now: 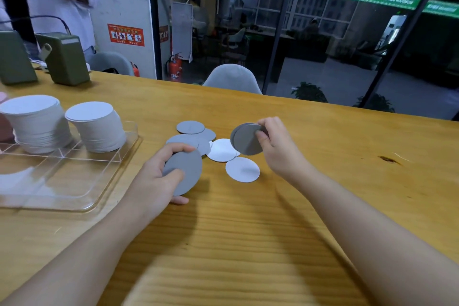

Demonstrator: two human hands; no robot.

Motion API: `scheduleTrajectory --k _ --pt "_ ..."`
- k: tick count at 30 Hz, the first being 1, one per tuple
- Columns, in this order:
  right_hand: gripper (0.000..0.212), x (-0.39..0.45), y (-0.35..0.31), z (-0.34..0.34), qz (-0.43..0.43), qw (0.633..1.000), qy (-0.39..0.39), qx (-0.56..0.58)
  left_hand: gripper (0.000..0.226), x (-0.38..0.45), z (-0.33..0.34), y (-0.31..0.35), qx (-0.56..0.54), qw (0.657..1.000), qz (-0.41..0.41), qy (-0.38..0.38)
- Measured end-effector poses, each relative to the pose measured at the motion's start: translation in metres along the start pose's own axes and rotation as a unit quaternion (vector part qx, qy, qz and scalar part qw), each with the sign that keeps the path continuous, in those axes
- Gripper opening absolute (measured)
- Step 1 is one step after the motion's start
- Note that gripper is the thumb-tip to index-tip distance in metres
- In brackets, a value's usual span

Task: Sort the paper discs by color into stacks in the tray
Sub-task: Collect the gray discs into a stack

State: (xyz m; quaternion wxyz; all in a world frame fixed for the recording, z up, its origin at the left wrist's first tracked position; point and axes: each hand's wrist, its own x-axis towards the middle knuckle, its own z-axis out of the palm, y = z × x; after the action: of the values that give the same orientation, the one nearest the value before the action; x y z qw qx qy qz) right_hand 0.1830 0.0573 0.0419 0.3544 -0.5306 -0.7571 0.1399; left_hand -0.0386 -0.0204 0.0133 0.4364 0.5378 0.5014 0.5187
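On the wooden table [248, 218] loose discs [221, 149] lie beside a clear tray [82, 196]. The left hand [159, 176] grips a grey disc [185, 172]. The right hand [275, 146] pinches a few grey discs [246, 140].

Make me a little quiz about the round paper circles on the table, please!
1. True or false: both hands hold grey discs.
2. What colour are the two stacks in the tray: A white, B green, C red?
3. Which loose disc lies nearest the camera?

Key:
1. True: the left hand and the right hand each hold grey discs.
2. A: the white stacks stand in the clear tray.
3. The white disc.
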Motion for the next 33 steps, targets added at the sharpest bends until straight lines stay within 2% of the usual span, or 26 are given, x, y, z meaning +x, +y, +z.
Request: scheduleTrajectory --k 4,10,14,18,21,23,28,33 --pt "0.01 -0.013 -0.021 0.005 -0.049 0.995 -0.044 0.077 0.051 0.003 -0.001 -0.001 -0.015 1.0 -0.007 0.023" --pt "0.008 -0.018 -0.044 0.033 -0.086 0.988 -0.093 0.089 0.017 0.005 -0.006 -0.003 -0.064 0.998 0.008 0.002" --pt "0.014 -0.014 -0.053 0.051 -0.065 0.985 -0.102 0.123 0.041 0.009 -0.012 -0.012 -0.038 0.999 0.033 -0.013" --pt "0.012 -0.006 -0.057 0.063 -0.041 0.985 -0.104 0.134 0.047 0.011 -0.016 -0.014 -0.015 0.999 0.044 0.003" --pt "0.009 0.008 -0.052 0.068 -0.041 0.991 -0.086 0.092 0.06 0.012 -0.015 -0.011 -0.011 0.999 0.041 0.033" --pt "0.011 0.02 -0.046 0.074 -0.034 0.995 -0.092 0.018 0.065 0.013 -0.016 -0.01 -0.008 0.997 0.047 0.066" --pt "0.048 0.046 -0.041 0.093 -0.001 0.983 -0.134 -0.128 0.049 0.018 -0.021 -0.011 -0.018 0.987 0.045 0.151" --pt "0.068 0.058 -0.049 0.108 0.051 0.966 -0.147 -0.206 0.051 0.019 -0.023 -0.014 -0.02 0.984 0.041 0.175"
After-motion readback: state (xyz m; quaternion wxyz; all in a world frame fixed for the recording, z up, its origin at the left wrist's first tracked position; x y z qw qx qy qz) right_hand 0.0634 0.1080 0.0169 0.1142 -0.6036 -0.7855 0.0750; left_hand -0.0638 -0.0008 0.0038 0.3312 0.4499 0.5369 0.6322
